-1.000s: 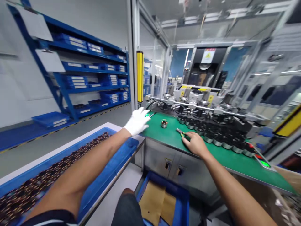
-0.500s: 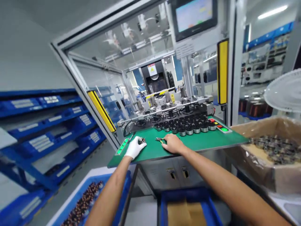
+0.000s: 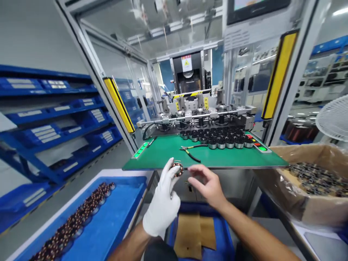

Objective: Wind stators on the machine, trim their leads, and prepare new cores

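In my gloved left hand [image 3: 163, 197] is a small copper-wound motor stator [image 3: 178, 169], gripped between thumb and fingers in front of the table's near edge. My bare right hand [image 3: 208, 183] hovers just right of it, fingers apart and slightly curled, holding nothing. On the green work surface [image 3: 163, 152] beyond my hands lie pliers [image 3: 190, 152] with yellow and black handles, jaws pointing left. Behind them, to the right, stand rows of black-topped metal stators [image 3: 225, 139].
At lower left a blue tray [image 3: 114, 214] holds many copper-wound parts [image 3: 78, 217]. A cardboard box [image 3: 320, 208] of metal parts stands at the right. Yellow light-curtain bars [image 3: 281, 74] flank the machine fixtures [image 3: 199, 112]. Green-lit button panels [image 3: 141, 149] sit at the table's sides.
My right hand has let go of the pliers, which now lie on the green surface. Both hands have moved toward me and closer together, the left bringing the stator along. The view has shifted.
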The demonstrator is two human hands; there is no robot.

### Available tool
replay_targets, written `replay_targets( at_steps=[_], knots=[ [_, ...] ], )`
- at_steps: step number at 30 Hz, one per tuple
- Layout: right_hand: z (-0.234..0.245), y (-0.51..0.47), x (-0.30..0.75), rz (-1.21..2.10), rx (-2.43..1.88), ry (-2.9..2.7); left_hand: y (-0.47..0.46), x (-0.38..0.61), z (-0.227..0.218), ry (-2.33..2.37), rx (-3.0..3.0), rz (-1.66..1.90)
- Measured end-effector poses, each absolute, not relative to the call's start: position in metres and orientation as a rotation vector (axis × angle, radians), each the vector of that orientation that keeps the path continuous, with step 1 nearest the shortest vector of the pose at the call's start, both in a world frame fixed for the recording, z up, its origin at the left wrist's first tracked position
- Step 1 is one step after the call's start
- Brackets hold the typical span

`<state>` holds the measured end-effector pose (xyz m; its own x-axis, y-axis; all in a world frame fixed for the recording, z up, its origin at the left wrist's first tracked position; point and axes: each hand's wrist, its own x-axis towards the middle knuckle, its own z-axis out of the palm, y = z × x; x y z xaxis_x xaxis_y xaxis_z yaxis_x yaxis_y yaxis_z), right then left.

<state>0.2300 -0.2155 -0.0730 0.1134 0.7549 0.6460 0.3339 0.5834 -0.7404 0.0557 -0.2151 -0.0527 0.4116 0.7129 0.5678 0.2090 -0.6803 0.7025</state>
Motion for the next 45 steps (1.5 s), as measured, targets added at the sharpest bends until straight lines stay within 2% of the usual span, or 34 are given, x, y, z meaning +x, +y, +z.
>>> replay_targets(
  at_steps=[7,13,16,23,29,35,40,45],
  knots=[
    [-0.077,-0.273,0.2,0.782,-0.82,-1.15,-0.252,0.067,-0.072,0.742,2.31,1.264],
    [-0.08,-0.275,0.2,0.801,-0.894,-1.056,-0.263,0.073,-0.078,0.743,2.406,1.269],
    [-0.082,-0.281,0.203,0.912,-0.817,-1.043,-0.264,0.073,-0.078,0.768,2.416,1.278],
    [-0.069,-0.304,0.213,1.508,-0.672,-0.974,-0.241,0.062,-0.072,0.985,2.297,1.512],
    [-0.069,-0.316,0.22,1.614,-0.742,-1.071,-0.235,0.059,-0.074,0.936,2.057,1.546],
    [-0.084,-0.324,0.22,1.488,-0.979,-1.277,-0.245,0.058,-0.064,0.726,1.58,1.386],
    [-0.116,-0.313,0.209,1.295,-1.119,-1.403,-0.255,0.054,-0.061,0.745,1.565,1.324],
    [-0.114,-0.304,0.225,0.331,-1.092,-1.535,-0.264,0.051,-0.068,0.771,1.969,1.446]
  ],
)
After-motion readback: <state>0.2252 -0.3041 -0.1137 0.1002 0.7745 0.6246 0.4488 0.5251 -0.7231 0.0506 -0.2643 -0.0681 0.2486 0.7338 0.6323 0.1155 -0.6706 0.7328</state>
